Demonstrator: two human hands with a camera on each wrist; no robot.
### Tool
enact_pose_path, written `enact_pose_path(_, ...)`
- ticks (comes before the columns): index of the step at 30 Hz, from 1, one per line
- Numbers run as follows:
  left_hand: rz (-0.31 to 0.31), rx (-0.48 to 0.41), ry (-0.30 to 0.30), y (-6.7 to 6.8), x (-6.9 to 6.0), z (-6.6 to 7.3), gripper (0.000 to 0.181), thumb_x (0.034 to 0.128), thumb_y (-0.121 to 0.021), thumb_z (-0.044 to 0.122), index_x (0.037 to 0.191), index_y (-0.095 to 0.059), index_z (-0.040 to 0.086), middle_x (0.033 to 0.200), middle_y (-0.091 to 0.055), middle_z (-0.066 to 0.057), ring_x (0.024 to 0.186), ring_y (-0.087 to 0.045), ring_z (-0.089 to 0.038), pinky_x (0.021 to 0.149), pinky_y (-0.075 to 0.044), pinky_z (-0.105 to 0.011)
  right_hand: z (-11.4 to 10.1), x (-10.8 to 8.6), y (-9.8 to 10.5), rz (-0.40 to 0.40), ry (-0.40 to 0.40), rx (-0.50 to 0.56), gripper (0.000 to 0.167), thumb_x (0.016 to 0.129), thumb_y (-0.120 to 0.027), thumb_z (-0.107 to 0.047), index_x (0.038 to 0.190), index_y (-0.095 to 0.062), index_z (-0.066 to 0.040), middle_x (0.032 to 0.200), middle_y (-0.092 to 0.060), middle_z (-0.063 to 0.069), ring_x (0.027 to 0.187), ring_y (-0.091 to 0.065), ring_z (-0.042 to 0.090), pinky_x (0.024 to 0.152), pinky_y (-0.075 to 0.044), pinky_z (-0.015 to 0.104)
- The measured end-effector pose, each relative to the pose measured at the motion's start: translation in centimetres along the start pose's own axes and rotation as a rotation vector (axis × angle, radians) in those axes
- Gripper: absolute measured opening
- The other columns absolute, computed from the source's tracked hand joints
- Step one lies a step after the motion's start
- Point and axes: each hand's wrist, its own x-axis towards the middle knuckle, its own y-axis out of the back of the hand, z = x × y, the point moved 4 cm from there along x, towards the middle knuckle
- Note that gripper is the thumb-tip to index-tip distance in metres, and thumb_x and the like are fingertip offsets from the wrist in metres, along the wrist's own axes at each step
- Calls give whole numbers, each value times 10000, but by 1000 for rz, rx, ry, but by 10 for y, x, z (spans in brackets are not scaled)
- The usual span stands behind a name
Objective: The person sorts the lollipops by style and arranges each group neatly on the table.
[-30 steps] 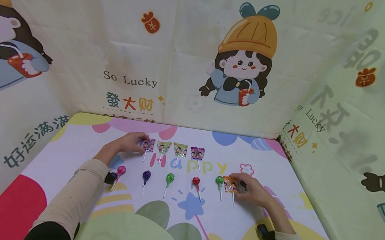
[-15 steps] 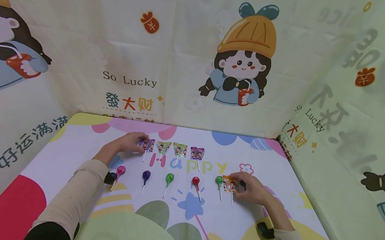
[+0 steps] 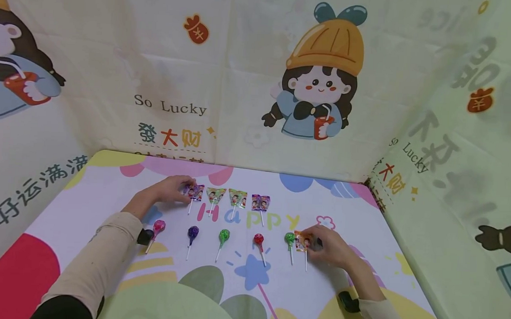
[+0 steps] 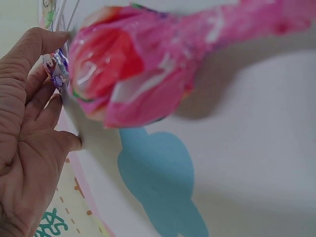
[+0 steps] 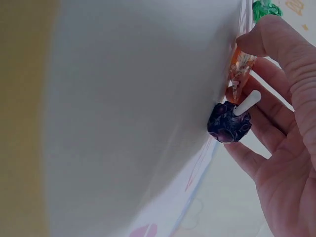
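At the left end of the back row, my left hand (image 3: pixel 168 190) holds a flat purple-wrapped lollipop (image 3: pixel 197 192) by its packet. The thumb and fingers lie either side of that packet (image 4: pixel 59 71) in the left wrist view. My right hand (image 3: pixel 334 248) holds an orange-wrapped lollipop (image 3: pixel 302 240) close beside a green round lollipop (image 3: pixel 289 239). In the right wrist view, the thumb touches the orange packet (image 5: pixel 241 69). A dark purple ball lollipop (image 5: pixel 228 123) with a white stick sits by the lower fingers; whether they grip it is unclear.
Two green-wrapped lollipops (image 3: pixel 216 195) and another purple-wrapped one (image 3: pixel 260 202) continue the back row. The front row has pink (image 3: pixel 159 226), dark purple (image 3: pixel 193 233), green (image 3: pixel 224 236) and red (image 3: pixel 258 239) ball lollipops. A printed cloth wall (image 3: pixel 241 83) stands behind the table.
My right hand has slid the orange-wrapped lollipop slightly left, nearer the green one. The left hand keeps its place. The head view has shifted a little.
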Motion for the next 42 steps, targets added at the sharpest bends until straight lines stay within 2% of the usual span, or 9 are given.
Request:
enact_pose_path(7,0,0,-6,-3,-2,-1,644,884,-801,227,1434,-533,26,1514,-482,-233,1446,-370,-449,1189,-292,-610,-1,3,-1,12,33,10,410,750,-811,-23,1144,-705,-62,1083,-721,34,958,-651,188,873,-563,427)
enact_pose_path(11,-1,-15,1,-4,-2,0,642,883,-802,226,1434,-535,34,1513,-483,-231,1442,-376,-446,1185,-297,-612,1,5,-1,4,3,25,405,734,-819,-4,1120,-713,-68,1034,-716,1,894,-625,136,821,-563,376)
enact_pose_path(16,-5,-14,-1,-4,-1,0,645,887,-799,231,1439,-530,33,1518,-477,-232,1446,-373,-445,1189,-292,-608,4,7,-4,-35,-56,56,297,767,-827,-15,1031,-729,-109,918,-662,-83,814,-554,57,743,-533,290)
enact_pose_path(24,0,-16,-13,-1,0,2,651,886,-799,227,1440,-524,26,1518,-478,-230,1446,-374,-441,1194,-287,-602,4,9,-4,-30,-75,82,263,803,-781,-7,1039,-729,-111,893,-644,-92,802,-538,56,730,-524,266)
enact_pose_path(34,-7,-1,-10,-2,-1,2,630,891,-790,228,1432,-534,31,1510,-488,-226,1443,-376,-441,1198,-273,-611,4,9,-2,-8,-20,83,240,797,-764,12,1012,-729,-88,890,-673,-61,795,-578,72,712,-532,291)
enact_pose_path(42,-4,-3,-10,-1,-1,1,660,889,-791,233,1448,-515,16,1509,-490,-229,1443,-377,-443,1195,-278,-612,-6,0,8,57,-8,52,258,806,-792,-56,1055,-727,-73,970,-736,-15,905,-681,176,826,-572,396)
